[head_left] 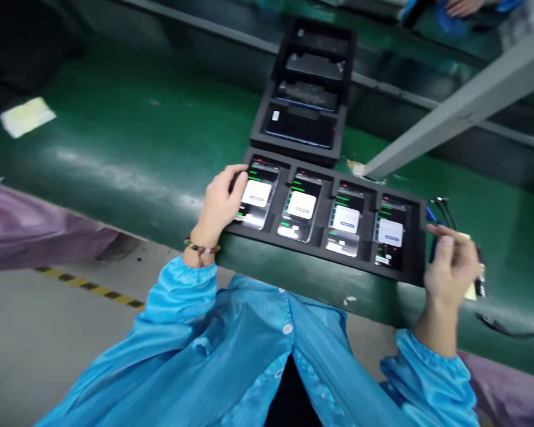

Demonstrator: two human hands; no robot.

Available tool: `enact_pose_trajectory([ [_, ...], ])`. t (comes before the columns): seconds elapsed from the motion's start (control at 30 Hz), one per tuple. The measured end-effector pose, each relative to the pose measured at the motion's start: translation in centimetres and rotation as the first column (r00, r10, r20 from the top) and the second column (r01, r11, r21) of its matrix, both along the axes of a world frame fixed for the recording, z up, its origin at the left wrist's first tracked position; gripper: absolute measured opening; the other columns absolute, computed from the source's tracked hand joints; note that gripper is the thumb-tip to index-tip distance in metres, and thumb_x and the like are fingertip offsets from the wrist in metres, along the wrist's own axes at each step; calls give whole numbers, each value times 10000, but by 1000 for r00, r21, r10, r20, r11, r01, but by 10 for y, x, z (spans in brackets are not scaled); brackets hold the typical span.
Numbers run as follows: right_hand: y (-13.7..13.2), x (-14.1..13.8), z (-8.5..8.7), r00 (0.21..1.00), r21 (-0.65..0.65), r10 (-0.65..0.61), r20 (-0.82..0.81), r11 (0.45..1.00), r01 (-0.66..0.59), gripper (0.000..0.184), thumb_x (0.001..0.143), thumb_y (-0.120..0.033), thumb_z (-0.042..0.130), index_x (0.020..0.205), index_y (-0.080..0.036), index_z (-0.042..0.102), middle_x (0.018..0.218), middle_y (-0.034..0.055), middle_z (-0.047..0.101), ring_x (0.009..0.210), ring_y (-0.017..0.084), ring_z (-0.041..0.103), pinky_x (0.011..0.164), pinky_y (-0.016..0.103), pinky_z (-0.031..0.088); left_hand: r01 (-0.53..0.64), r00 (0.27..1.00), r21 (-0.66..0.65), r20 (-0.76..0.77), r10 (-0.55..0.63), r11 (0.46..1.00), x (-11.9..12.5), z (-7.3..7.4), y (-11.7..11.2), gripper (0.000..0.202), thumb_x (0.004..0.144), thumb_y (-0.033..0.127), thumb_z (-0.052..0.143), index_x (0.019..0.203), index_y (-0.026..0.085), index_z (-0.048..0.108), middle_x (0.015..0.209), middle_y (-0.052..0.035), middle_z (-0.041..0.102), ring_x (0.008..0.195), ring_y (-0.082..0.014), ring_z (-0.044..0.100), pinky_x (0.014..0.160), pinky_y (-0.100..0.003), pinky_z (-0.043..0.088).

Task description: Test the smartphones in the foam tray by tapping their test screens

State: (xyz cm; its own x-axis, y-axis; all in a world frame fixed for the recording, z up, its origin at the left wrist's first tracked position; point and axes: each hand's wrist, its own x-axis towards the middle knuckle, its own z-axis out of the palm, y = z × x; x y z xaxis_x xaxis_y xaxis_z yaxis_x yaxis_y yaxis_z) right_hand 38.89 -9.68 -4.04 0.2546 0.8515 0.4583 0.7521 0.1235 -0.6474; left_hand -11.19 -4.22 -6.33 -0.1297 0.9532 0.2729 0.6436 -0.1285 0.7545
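A black foam phone tray (315, 250) lies at the near edge of the green bench, slightly slanted. Several smartphones sit in its slots, among them a left-end phone (260, 198) and a right-end phone (390, 231); their lit screens show white pop-up boxes and green text. At the tray's left end, my left hand (222, 198) grips the edge, thumb over the rim by the left-end phone. My right hand (453, 267) is at the opposite end, its bent fingers against the right edge. The undersides of the fingers are hidden.
Behind it stands a second black tray (293, 149) with several dark-screened phones. A grey metal post (449, 121) slants up at right. Cables (507, 329) lie right of my hand, a yellowish paper (26, 117) far left. Another person's hand (463, 7) shows at the top right.
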Motion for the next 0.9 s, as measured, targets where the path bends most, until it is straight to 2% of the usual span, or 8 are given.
enact_pose_trajectory([
  [0.07, -13, 3, -10, 999, -65, -12, 32, 998, 14, 390, 1110, -521, 544, 1291, -268, 780, 1260, 128, 822, 1277, 378, 750, 1155, 669, 553, 32, 996, 66, -84, -27, 997, 2, 3, -1, 413, 1132, 497, 517, 1366, 246, 746, 1446, -103, 742, 1395, -282, 669, 1215, -448, 495],
  [0.13, -19, -10, -11, 993, -106, 86, 81, 991, -77, 392, 1118, -475, 534, 1326, -252, 780, 1343, 120, 799, 1372, 355, 699, 1218, 651, 514, 66, 985, 136, -170, -42, 989, 5, 8, -3, 371, 1115, 466, 552, 1311, 250, 782, 1510, -107, 707, 1453, -298, 627, 1255, -484, 463],
  [0.23, -19, -28, -10, 970, -77, 186, 156, 981, -176, 350, 1117, -389, 541, 1318, -257, 795, 1314, 111, 807, 1369, 332, 695, 1221, 611, 514, 166, 962, 206, -248, -113, 964, 8, 13, -10, 299, 1097, 395, 585, 1231, 249, 809, 1379, -87, 780, 1320, -291, 695, 1198, -505, 494],
  [0.33, -20, -31, -13, 983, 16, 72, 168, 997, -76, 354, 1128, -350, 505, 1210, -250, 835, 1169, 102, 838, 1288, 330, 732, 1171, 605, 534, 170, 960, 274, -261, -97, 947, 8, 11, -16, 247, 1076, 341, 616, 1172, 243, 822, 1124, -66, 842, 1093, -270, 746, 1140, -506, 512],
  [0.43, -25, -24, -20, 989, 53, -2, 145, 999, -6, 361, 1124, -352, 503, 1140, -250, 850, 1105, 92, 846, 1247, 323, 752, 1124, 580, 560, 109, 973, 343, -230, -29, 933, 7, 4, -18, 236, 1054, 338, 643, 1084, 224, 848, 990, -65, 841, 996, -256, 735, 1122, -500, 517],
  [0.67, -29, -20, -25, 975, 25, -11, 222, 1000, 5, 371, 1098, -389, 511, 1047, -256, 853, 1111, 94, 846, 1222, 323, 787, 1089, 562, 572, 79, 981, 331, -192, -15, 940, 10, 2, -18, 231, 1015, 353, 678, 997, 224, 869, 945, -74, 829, 966, -258, 740, 1101, -494, 512],
  [0.77, -25, -38, -18, 970, 21, 69, 235, 997, -76, 355, 1094, -362, 506, 1102, -270, 848, 1157, 94, 840, 1248, 324, 772, 1112, 565, 540, 95, 979, 338, -203, -26, 936, 8, 2, -18, 220, 1000, 347, 686, 1003, 223, 868, 947, -82, 823, 986, -272, 755, 1097, -506, 514],
  [0.9, -18, -71, -7, 914, -129, 323, 245, 945, -300, 370, 1090, -315, 473, 1267, -289, 797, 1245, 78, 838, 1369, 323, 708, 1138, 552, 500, 121, 974, 339, -223, -45, 933, 7, 2, -19, 226, 996, 338, 673, 1029, 240, 873, 981, -81, 815, 1010, -277, 756, 1095, -522, 507],
])
